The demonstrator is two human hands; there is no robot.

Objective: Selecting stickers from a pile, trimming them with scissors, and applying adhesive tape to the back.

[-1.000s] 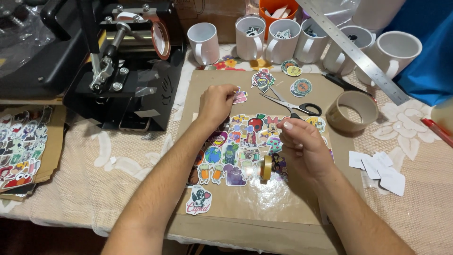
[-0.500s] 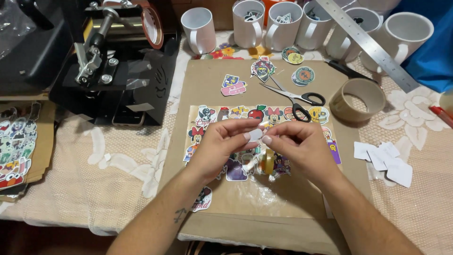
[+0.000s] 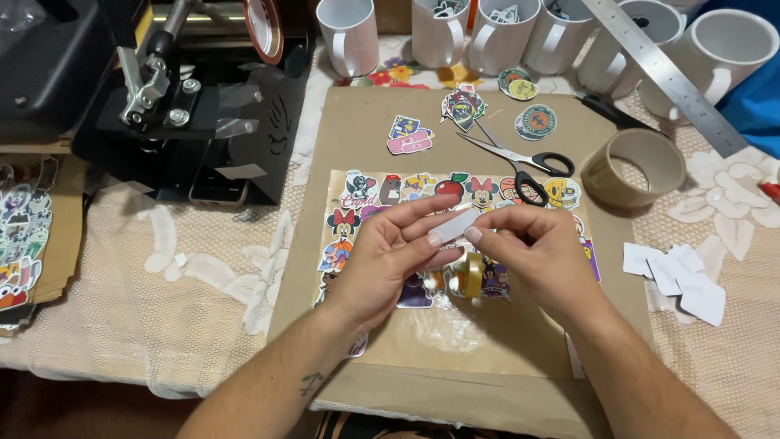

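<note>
Left hand (image 3: pixel 388 258) and right hand (image 3: pixel 532 258) meeting above the middle of the brown cardboard sheet (image 3: pixel 357 122), fingertips of both pinched on one small white paper piece (image 3: pixel 455 226). Piece held flat and slightly tilted, raised over the sticker sheet (image 3: pixel 390 189) of cartoon figures lying across the cardboard's centre. Neither hand slack: left thumb and fingers closed under the near end of the piece, right thumb and forefinger clamped on its far end. Just below the hands, a small amber tape roll (image 3: pixel 470 275) standing on edge on the sticker sheet.

Toward the cardboard's far edge: black-handled scissors (image 3: pixel 520 162), blades pointing left, and a few loose cut stickers (image 3: pixel 409 134) beside them. At the cardboard's right edge, a wide brown tape roll (image 3: pixel 634 167) lying flat. Past the right edge, on the lace tablecloth (image 3: pixel 162 301), a scatter of white paper squares (image 3: pixel 674 272). Along the table's far edge, a row of white mugs (image 3: pixel 349 36), with a steel ruler (image 3: pixel 662 73) laid diagonally at the far right corner. At the far left corner, a black heat press (image 3: pixel 187 106). More sticker sheets (image 3: pixel 20 236) at the left edge.
</note>
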